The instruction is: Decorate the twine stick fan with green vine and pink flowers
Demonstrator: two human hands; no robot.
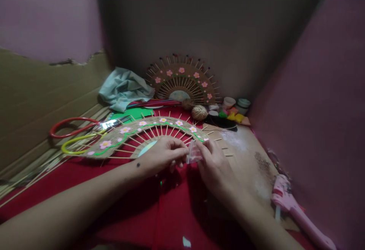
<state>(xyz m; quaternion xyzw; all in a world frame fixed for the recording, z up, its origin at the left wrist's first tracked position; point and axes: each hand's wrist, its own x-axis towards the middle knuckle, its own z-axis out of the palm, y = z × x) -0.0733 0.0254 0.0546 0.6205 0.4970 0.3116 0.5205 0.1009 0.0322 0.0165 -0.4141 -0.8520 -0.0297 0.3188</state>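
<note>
A small clear plastic bag [194,155] with something pinkish showing through it is held up in front of me. My right hand [215,164] grips it from the right, thumb and fingers closed. The fingertips of my left hand [167,153] are pinched together at the bag's left edge. Just behind both hands lies a fan-shaped craft piece [151,128] of thin sticks and woven twine, with pink flowers and a green wavy line. My hands hide part of its right side and its lower centre.
A similar finished-looking fan [188,71] leans on the back wall. Red-and-yellow-handled scissors [74,122] and long sticks [37,179] lie left, by a pale blue cloth [125,84]. A twine ball [199,112] and small pots [243,105] stand behind. A pink glue gun [296,208] rests right.
</note>
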